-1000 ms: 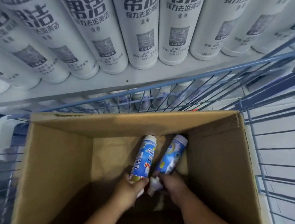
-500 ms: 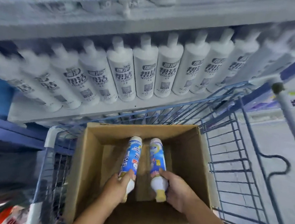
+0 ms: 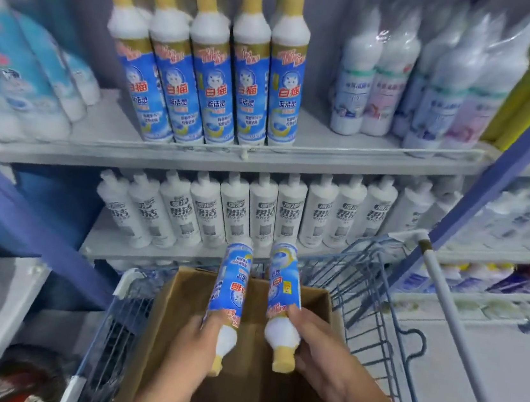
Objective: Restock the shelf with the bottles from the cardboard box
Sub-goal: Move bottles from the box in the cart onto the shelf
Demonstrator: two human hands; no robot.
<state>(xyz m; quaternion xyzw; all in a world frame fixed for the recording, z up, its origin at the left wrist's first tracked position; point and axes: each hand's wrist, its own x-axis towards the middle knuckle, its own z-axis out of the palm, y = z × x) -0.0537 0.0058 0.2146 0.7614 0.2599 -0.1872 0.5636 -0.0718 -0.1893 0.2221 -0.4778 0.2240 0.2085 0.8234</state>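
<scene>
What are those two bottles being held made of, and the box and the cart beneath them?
The bottle in the left hand and the bottle in the right hand look like white plastic, wrapped in glossy printed blue film, with matte yellow caps. The cardboard box is plain brown cardboard, dull, with raw edges. The cart seems to be thin metal wire painted blue.

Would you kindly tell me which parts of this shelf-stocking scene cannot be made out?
Head view only:
- Cardboard box floor: shadowed, partly behind the left hand and right hand; remaining stock unknown.
- Far-left bottles: blurred, labels unreadable.
- Two held bottles: labels upside down, small print illegible.
- Rear row behind the blue-label shelf bottles: mostly hidden.
</scene>
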